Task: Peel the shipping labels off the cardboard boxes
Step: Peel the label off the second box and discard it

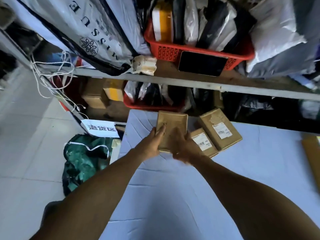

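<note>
Both hands clasp one flat brown cardboard box [171,130] on the pale blue desk [173,187]: the left hand [154,142] grips its left edge, the blurred right hand [183,148] its near right corner. Just beside it lie two brown boxes bearing white shipping labels [222,131].

plain brown cardboard box [171,129] | white printed shipping labels [222,130] on two brown boxes right of it | pale lilac tablecloth [173,196] beneath | red lattice plastic basket [173,51] above | dark green bag [84,160] left
</note>
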A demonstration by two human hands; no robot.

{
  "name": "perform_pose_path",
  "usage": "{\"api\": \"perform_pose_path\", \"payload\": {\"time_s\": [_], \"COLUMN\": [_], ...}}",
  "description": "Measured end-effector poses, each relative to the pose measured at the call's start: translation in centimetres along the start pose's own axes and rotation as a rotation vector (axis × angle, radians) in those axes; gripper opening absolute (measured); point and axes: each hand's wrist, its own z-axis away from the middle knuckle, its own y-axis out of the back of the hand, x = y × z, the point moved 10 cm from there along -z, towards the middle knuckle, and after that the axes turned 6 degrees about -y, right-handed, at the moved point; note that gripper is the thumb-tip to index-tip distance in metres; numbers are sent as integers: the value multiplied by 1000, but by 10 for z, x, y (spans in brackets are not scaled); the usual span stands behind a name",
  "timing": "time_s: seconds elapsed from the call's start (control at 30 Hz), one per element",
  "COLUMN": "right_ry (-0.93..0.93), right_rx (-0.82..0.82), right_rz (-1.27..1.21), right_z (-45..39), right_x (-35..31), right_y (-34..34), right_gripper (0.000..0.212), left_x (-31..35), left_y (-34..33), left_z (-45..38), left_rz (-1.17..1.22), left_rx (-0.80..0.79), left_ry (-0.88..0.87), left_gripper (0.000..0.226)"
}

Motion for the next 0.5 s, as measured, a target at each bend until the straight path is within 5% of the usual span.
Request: {"api": "perform_pose_path", "payload": {"time_s": [0.3, 0.5], "right_ry": [22, 49], "right_rx": [-60, -127], "right_rz": [25, 25], "right_z": [-20, -19], "right_x": [-55, -47], "right_y": [-30, -36], "right_gripper": [112, 115], "left_x": [-74, -62], "left_y": [12, 8], "left_z": [20, 30], "left_rz": [-58, -239], "left_rx": [-26, -31], "left_ry": [83, 193], "left_gripper": [115, 110]}}
